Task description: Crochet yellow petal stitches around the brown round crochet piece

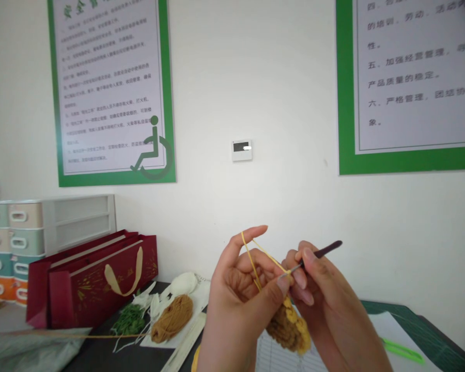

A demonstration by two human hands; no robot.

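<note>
Yarn (pixel 269 253), thin and yellow, is looped over the raised index finger of the left hand (pixel 236 294) and led down to the tip of the hook (pixel 327 249). The step in hand is judged to be the working of a stitch at the yellow edge of the piece (pixel 289 330). For the next move, it seems called for that the strand be caught by the hook and drawn through, with even tension given by the raised finger; if the strand were slackened, the loop could be lost.

The left hand is half curled: its index finger is extended under the yarn, while the work is pinched by the thumb close to the hook's tip. The hook is grasped in the right hand (pixel 325 284) between thumb and bent fingers, its dark handle pointed up and to the right. Neither hand is released. The piece, brown with a yellow border, is hung below the fingers between both hands, over a printed sheet (pixel 269 356). On the tabletop (pixel 101 356), a brown ball (pixel 173 318) is seen to the left.
</note>
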